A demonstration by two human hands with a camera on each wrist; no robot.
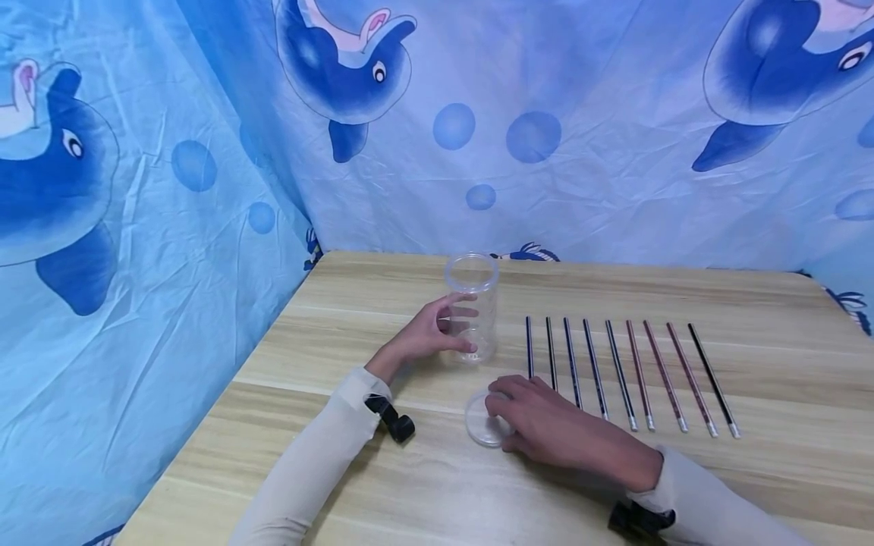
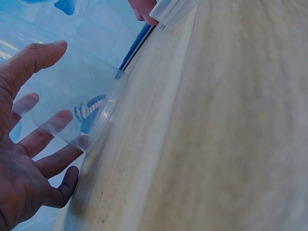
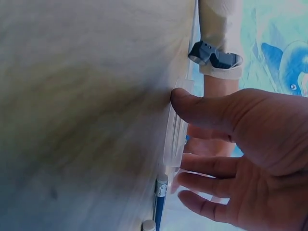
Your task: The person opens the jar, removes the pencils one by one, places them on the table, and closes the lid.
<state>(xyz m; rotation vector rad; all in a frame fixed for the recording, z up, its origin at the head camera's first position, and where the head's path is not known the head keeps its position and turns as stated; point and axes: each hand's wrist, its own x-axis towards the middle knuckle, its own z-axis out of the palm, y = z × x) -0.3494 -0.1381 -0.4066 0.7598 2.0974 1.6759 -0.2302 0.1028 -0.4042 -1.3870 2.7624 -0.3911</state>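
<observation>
A tall clear plastic jar [image 1: 483, 315] stands upright and uncapped towards the back of the table. My left hand [image 1: 437, 330] is around its lower part from the left, thumb in front and fingers showing through the clear wall. In the left wrist view the jar [image 2: 62, 96] lies between the thumb and the spread fingers. Nearer the front is a round clear lid [image 1: 483, 425]. My right hand [image 1: 546, 421] holds it by the rim from the right. In the right wrist view the thumb is at one edge of the lid [image 3: 174, 130], fingers at the other.
To the right, several pencils lie side by side, among them a blue pencil [image 1: 591, 364], a red pencil [image 1: 662, 371] and a black pencil [image 1: 713, 375]. The right hand hides the lower ends of the leftmost ones. A blue dolphin-print curtain [image 1: 601, 197] hangs behind the wooden table [image 1: 437, 485].
</observation>
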